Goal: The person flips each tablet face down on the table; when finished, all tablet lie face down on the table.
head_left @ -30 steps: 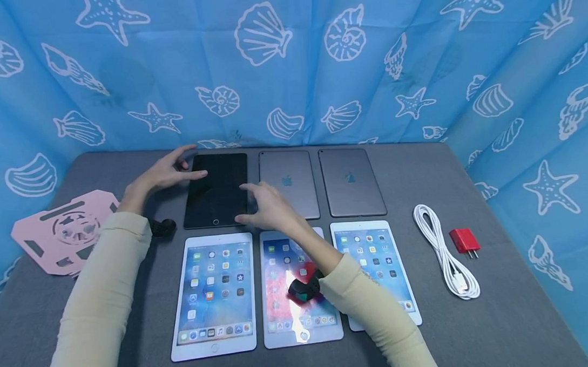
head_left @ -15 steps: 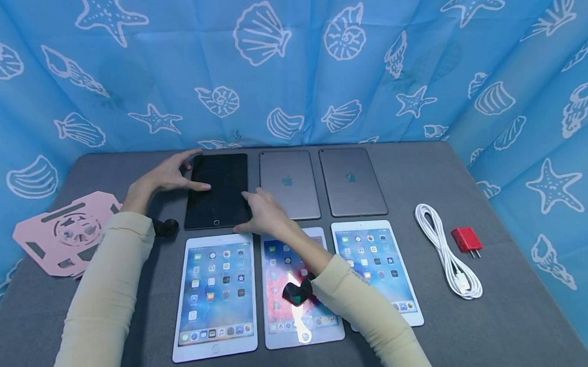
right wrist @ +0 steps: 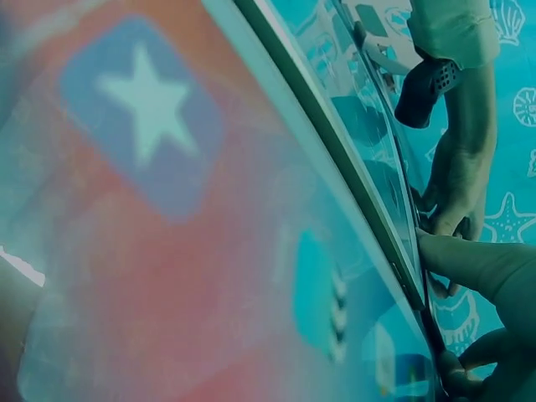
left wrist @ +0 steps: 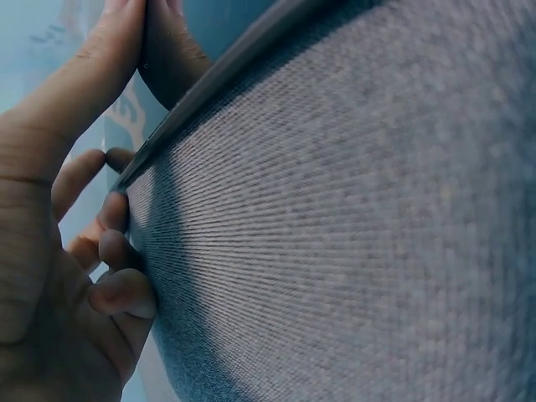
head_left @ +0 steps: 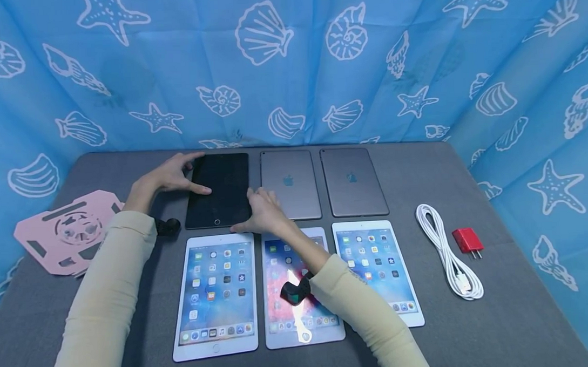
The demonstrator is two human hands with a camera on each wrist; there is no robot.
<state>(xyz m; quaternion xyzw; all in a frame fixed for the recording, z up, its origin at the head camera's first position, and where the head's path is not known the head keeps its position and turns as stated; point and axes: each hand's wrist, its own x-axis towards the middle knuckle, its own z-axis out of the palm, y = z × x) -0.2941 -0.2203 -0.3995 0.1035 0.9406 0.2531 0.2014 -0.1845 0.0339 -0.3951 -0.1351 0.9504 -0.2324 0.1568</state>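
A tablet with a dark screen (head_left: 221,194) lies at the left end of the back row. My left hand (head_left: 169,174) holds its upper left corner; the index finger reaches the top edge and the thumb lies over the screen. In the left wrist view the thumb (left wrist: 92,75) meets its reflection on the glass, with other fingers bent at the edge. My right hand (head_left: 263,211) grips the lower right corner, its thumb at the bottom edge and its fingers along the right side. The right wrist view shows this thumb (right wrist: 477,260) at the tablet's edge.
Two grey tablets (head_left: 288,194) (head_left: 354,184) lie face down to the right. Several white tablets with lit screens fill the front row, the nearest white tablet (head_left: 215,299) at left. A pink stand (head_left: 74,231), white cable (head_left: 447,254) and red charger (head_left: 467,240) lie around them.
My right hand has come down and onto the dark tablet's lower right corner. The left hand has shifted slightly right, its thumb lower on the screen. The tablet itself has barely moved.
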